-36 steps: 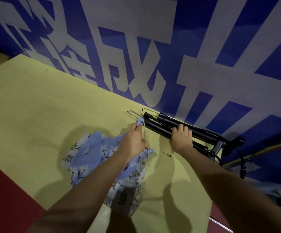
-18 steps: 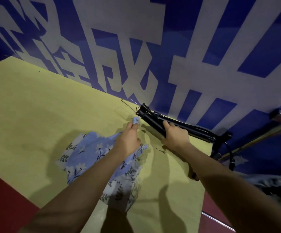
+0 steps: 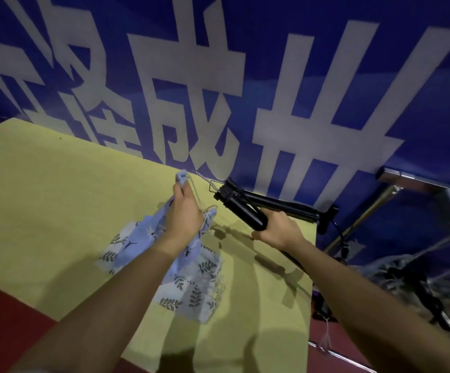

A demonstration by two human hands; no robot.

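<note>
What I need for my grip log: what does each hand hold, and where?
The left hand pinches the floral cloth near its top corner; the right hand grips the tripod around one leg.

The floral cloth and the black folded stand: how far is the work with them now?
Done: the left hand pinches one corner of the floral cloth, raised above the yellow table. In hand: the right hand grips the black folded stand, its far end beside a thin wire. Remaining: most of the cloth lies crumpled on the table, not on the stand, so hanging it probably comes next.
</note>
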